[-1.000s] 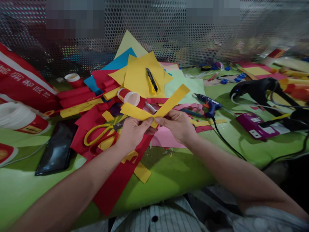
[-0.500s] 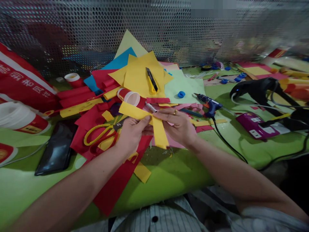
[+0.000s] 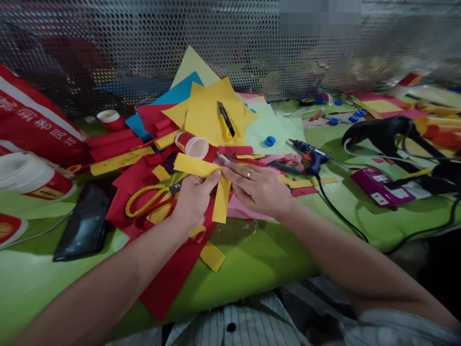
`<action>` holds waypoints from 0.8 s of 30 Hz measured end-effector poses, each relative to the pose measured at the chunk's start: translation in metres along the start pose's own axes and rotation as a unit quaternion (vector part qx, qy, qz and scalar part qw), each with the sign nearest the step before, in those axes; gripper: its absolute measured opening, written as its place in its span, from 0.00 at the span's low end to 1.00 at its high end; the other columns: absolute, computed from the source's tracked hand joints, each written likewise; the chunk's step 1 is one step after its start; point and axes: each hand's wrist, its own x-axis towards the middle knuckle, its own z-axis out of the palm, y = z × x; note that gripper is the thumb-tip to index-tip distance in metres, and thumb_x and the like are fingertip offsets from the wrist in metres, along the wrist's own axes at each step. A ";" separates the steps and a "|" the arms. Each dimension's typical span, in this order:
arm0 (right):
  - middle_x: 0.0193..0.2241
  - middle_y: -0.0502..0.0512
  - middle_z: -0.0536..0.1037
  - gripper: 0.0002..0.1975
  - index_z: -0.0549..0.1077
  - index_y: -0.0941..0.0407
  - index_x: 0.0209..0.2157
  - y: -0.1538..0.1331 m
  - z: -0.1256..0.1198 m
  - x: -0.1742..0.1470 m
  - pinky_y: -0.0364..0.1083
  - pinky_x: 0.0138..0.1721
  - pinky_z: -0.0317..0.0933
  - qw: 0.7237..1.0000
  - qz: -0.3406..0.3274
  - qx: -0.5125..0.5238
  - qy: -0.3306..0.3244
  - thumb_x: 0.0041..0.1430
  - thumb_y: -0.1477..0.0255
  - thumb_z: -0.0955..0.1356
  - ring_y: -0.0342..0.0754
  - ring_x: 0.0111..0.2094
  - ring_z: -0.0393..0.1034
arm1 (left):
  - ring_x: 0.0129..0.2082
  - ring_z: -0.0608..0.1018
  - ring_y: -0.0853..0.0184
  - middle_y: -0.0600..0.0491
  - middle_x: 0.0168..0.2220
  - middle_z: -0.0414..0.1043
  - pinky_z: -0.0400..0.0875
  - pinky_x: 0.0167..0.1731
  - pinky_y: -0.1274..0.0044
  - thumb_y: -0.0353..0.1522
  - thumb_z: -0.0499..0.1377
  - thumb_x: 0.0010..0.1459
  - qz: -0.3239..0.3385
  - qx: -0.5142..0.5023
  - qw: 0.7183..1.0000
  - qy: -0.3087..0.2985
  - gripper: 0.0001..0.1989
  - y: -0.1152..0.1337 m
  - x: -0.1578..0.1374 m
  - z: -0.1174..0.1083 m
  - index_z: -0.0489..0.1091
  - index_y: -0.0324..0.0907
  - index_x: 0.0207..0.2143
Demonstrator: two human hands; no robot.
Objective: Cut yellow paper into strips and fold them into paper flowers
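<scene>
A yellow paper strip (image 3: 196, 165) is pinched between the thumb and fingers of my left hand (image 3: 194, 194). One arm of the yellow paper points up to the left, and another hangs down toward me; whether they are one folded strip or two, I cannot tell. My right hand (image 3: 255, 187), with a ring on one finger, closes on the same paper where the arms meet. Just left of my left hand lie scissors (image 3: 147, 202) with yellow and red handles. Red and yellow paper pieces (image 3: 173, 276) lie under my hands.
A yellow utility knife (image 3: 226, 120) rests on stacked yellow paper (image 3: 201, 113). To the right lie a blue glue gun (image 3: 311, 154) with its cord and a purple power strip (image 3: 382, 187). A phone (image 3: 84, 221) and paper cups (image 3: 34, 175) stand left. A perforated metal panel (image 3: 144, 43) rises behind.
The hanging arm of the yellow paper has swung left and now points down more steeply. My right hand has shifted slightly left and flattened over the join.
</scene>
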 end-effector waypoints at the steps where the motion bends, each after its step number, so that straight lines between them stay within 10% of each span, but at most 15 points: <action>1: 0.49 0.59 0.73 0.18 0.70 0.58 0.50 -0.001 0.000 0.000 0.52 0.49 0.65 1.000 0.002 -0.012 -0.008 0.58 0.76 0.61 0.51 0.50 0.68 | 0.24 0.74 0.70 0.55 0.23 0.74 0.68 0.28 0.78 0.36 0.65 0.44 0.003 0.001 1.000 -0.005 0.08 -0.001 0.001 0.000 0.73 0.39 0.23; 8: 0.50 0.61 0.72 0.17 0.73 0.58 0.46 0.001 0.000 0.000 0.53 0.50 0.63 0.990 0.049 0.134 0.005 0.57 0.77 0.60 0.51 0.51 0.66 | 0.38 0.76 0.63 0.50 0.34 0.78 0.70 0.41 0.72 0.34 0.66 0.42 0.015 0.033 0.998 -0.051 0.13 -0.003 0.005 -0.004 0.75 0.39 0.32; 17: 0.20 0.47 0.71 0.15 0.73 0.58 0.29 0.004 0.001 0.007 0.39 0.18 0.59 0.816 0.335 0.470 0.033 0.50 0.59 0.69 0.37 0.17 0.61 | 0.27 0.77 0.66 0.53 0.27 0.77 0.73 0.29 0.76 0.34 0.64 0.45 -0.004 0.109 0.991 -0.079 0.09 0.000 0.000 -0.003 0.75 0.39 0.30; 24: 0.16 0.44 0.65 0.16 0.68 0.58 0.24 -0.001 -0.001 0.009 0.39 0.16 0.58 0.795 0.354 0.492 0.006 0.47 0.58 0.70 0.35 0.15 0.59 | 0.24 0.77 0.67 0.54 0.25 0.76 0.74 0.27 0.76 0.37 0.64 0.45 -0.005 0.160 0.982 -0.098 0.10 0.002 0.001 -0.006 0.75 0.40 0.28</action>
